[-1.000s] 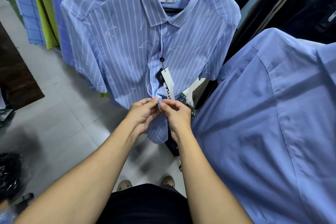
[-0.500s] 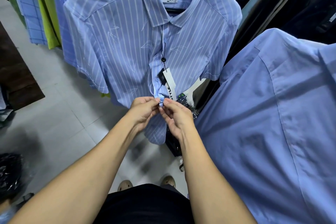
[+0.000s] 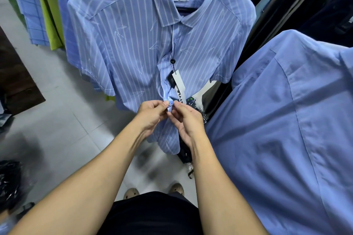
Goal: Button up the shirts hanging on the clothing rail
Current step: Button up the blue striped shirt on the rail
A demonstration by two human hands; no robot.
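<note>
Striped shirt (image 3: 133, 44) was judged fastened above; placket (image 3: 165, 89) was pinched at 6 o'clock button (image 3: 171, 103) by left hand (image 3: 150, 114) and right hand (image 3: 188, 120), hem pending.

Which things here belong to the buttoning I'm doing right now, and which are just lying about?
In the job: striped shirt; its button; left hand and right hand, both pinching the shirt's front edge at that button.

Just about: hang tag; plain blue shirt; green shirt; checked shirt; black bag on the floor.
</note>
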